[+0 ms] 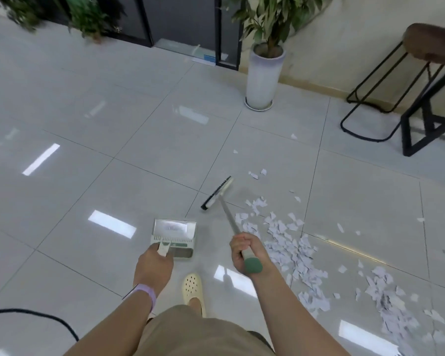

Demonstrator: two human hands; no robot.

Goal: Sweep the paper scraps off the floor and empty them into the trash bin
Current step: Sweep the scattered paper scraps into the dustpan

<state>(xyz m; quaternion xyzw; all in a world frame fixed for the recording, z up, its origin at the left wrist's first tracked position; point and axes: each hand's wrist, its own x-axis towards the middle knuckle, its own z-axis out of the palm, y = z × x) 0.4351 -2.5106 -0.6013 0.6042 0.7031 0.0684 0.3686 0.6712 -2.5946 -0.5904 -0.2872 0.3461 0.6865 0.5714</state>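
Note:
White paper scraps [290, 242] lie scattered over the grey tiled floor [113, 119] to my right, thickest in a band running toward the lower right. My right hand [244, 250] grips the broom handle [230, 217] just above its green end cap. The broom head [217, 193], dark bristles on a pale bar, sits on the floor left of the scraps and just clear of them. My left hand [153, 265] holds the handle of a pale dustpan [174, 233], whose metal tray faces away from me. No trash bin is in view.
A tall white plant pot [262, 75] stands by the far wall. A black-framed stool [406, 80] with a brown seat is at the right. A black cable [36, 317] curves along the floor at lower left. More plants line the back left.

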